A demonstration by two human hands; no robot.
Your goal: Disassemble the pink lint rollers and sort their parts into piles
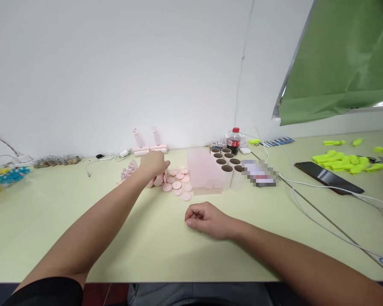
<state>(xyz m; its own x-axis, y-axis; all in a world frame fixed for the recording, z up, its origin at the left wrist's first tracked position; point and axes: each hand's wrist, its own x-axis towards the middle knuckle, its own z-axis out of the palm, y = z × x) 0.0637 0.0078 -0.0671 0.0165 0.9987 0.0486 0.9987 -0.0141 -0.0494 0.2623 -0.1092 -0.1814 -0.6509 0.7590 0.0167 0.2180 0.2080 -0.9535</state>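
Note:
My left hand (153,163) is stretched out over the far middle of the table, back of the hand toward me. Its thumb points right; the other fingers are hidden, so any hold is out of sight. Right beside it lie pink round discs (176,185), some flat and others on edge near the hand. Small pale-pink clear pieces (127,171) are heaped to its left. My right hand (207,219) rests on the table nearer me, fingers loosely curled with nothing seen in them. Beyond it is a translucent pink stack or box (206,170).
Several pale tubes with brown rims (227,168) stand right of the pink stack. Two pink rollers with upright handles (150,149) are by the wall. A cola bottle (233,142), dark phone (328,177), white cable (306,184) and neon-yellow pieces (341,161) occupy the right side.

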